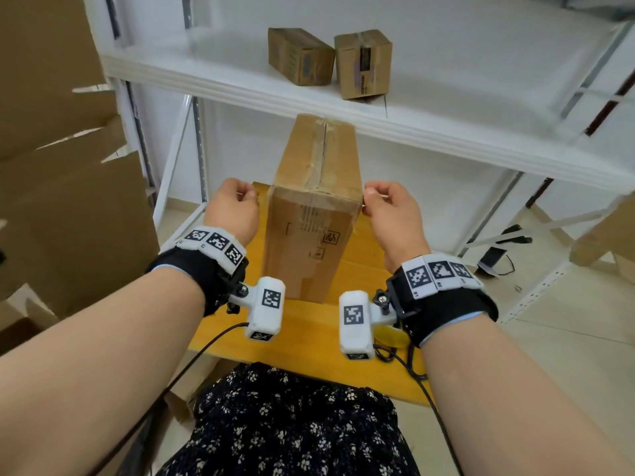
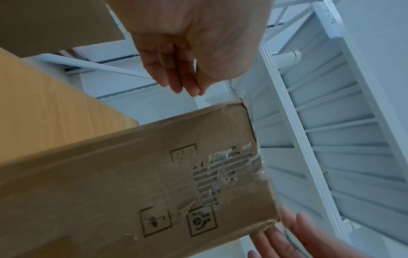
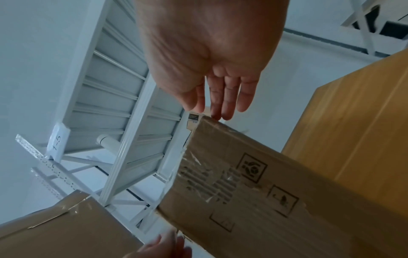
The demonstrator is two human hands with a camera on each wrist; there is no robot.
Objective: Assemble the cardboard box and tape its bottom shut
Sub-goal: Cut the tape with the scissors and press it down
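Observation:
A brown cardboard box (image 1: pixel 309 242) stands upright on a yellow wooden table (image 1: pixel 309 331), with clear tape (image 1: pixel 319 156) running along its top seam and down the near face. My left hand (image 1: pixel 249 195) hovers at the box's upper left edge. In the left wrist view its fingers (image 2: pixel 183 78) hang loosely curled, a gap away from the box (image 2: pixel 154 174). My right hand (image 1: pixel 369 201) is at the upper right edge. The right wrist view shows its straight fingers (image 3: pixel 223 104) touching the box's (image 3: pixel 253 183) top corner. Neither hand holds anything.
A white metal shelf (image 1: pixel 378 108) hangs just above the box and carries two small cardboard boxes (image 1: pixel 300 56) (image 1: pixel 362 63). Large flat cardboard sheets (image 1: pixel 68 201) lean at the left. Black cables (image 1: pixel 395 359) trail over the table's near edge. A black device (image 1: pixel 498 255) lies on the floor at right.

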